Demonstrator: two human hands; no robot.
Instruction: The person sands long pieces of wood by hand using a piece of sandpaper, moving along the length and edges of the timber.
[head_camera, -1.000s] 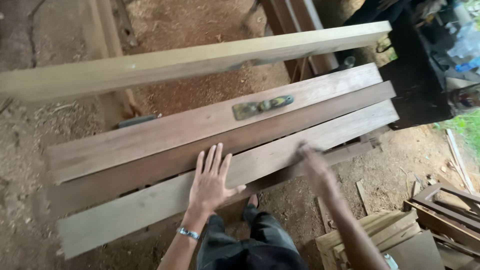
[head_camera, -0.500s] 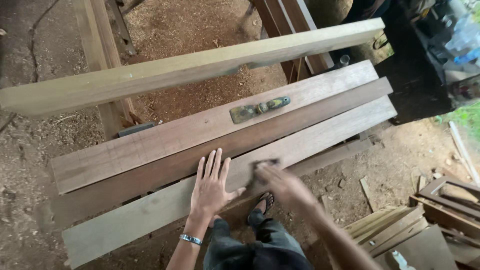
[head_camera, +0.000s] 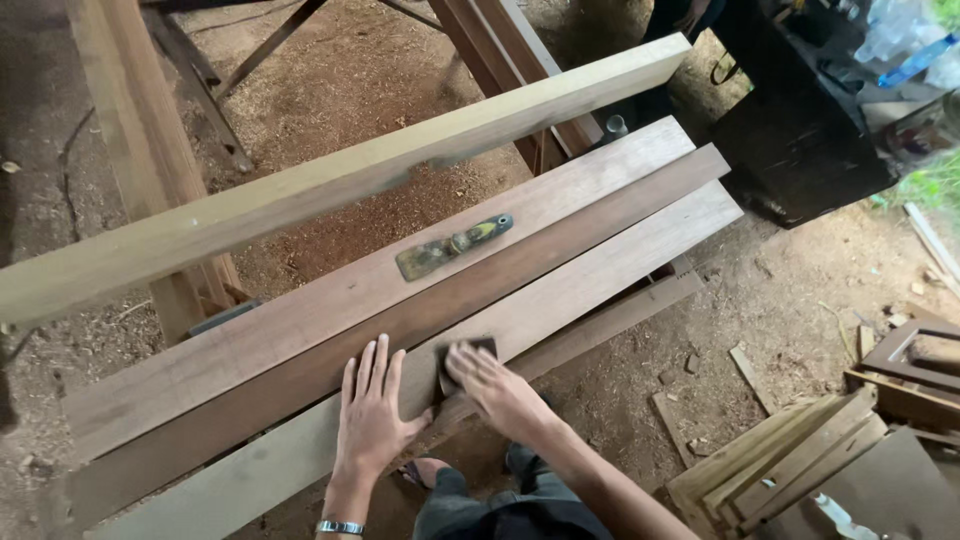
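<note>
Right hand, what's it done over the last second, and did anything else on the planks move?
The right hand slid leftward along the pale front plank, pressing a small dark sanding block, and now sits close beside the left hand. The left hand stayed flat on the planks; the putty knife on the far plank did not move.

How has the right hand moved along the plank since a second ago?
Yes. The right hand with its dark sanding pad has slid left along the pale plank, ending beside the flat left hand.

We see open board (head_camera: 600, 270) to the right of our hands; only the putty knife (head_camera: 455, 246) lies ahead, and the raised beam (head_camera: 350, 175) bars reaching beyond.
</note>
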